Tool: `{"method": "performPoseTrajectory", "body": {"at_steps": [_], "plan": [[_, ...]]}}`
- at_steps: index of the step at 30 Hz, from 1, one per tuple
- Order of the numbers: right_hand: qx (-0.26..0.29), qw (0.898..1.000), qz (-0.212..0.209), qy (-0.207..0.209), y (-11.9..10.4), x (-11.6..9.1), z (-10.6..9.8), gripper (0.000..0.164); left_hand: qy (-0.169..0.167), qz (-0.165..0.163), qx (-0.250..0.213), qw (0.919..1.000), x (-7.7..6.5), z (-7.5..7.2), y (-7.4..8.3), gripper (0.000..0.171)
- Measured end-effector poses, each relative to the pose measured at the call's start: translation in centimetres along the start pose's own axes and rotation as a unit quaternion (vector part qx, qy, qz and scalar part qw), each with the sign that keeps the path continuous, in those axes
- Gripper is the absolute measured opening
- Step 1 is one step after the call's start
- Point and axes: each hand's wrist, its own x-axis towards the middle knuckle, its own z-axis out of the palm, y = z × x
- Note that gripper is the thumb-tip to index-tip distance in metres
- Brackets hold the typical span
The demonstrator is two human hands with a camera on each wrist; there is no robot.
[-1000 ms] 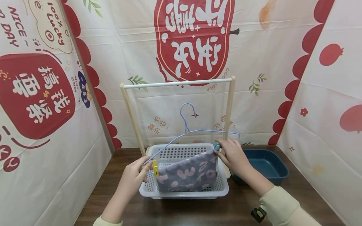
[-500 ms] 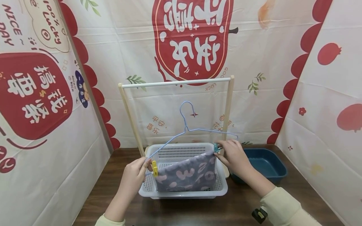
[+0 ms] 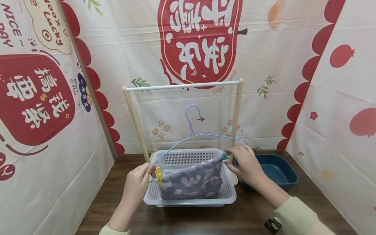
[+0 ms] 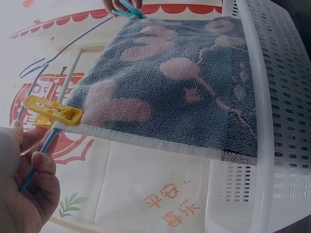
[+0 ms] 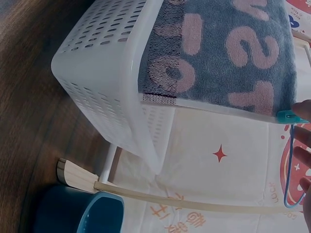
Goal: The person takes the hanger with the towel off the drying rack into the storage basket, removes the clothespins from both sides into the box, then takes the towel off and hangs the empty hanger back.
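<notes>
My left hand grips the left end of a blue wire hanger. A yellow clothespin clamps a corner of a grey-blue towel with pink shapes to the hanger, just beside those fingers. At the towel's other upper corner, my right hand has its thumb and fingers around a teal clothespin. In the right wrist view, a fingertip overlaps this teal clothespin. The towel hangs slanted, its right side higher, with its lower part inside the white basket.
A rack with wooden posts and a white bar stands behind the basket. To the right is a dark blue basin on the brown table. Printed cloth walls enclose the back and sides.
The teal clothespin and the towel's right corner sit slightly lower, and the right thumb is a little farther from the clothespin. The left hand keeps its grip on the hanger.
</notes>
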Motion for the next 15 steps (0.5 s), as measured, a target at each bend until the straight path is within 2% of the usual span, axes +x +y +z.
{"method": "performPoseTrajectory", "body": {"at_steps": [7,15], "plan": [[0.014,0.999,-0.029,0.014,0.07,0.03,-0.44,0.051,0.009,0.010,0.005,0.9999,-0.16,0.03,-0.21,0.020],[0.018,0.998,-0.061,0.022,0.09,0.13,-0.87,0.040,0.025,0.024,0.021,0.9992,-0.19,-0.16,-0.64,0.016]]}}
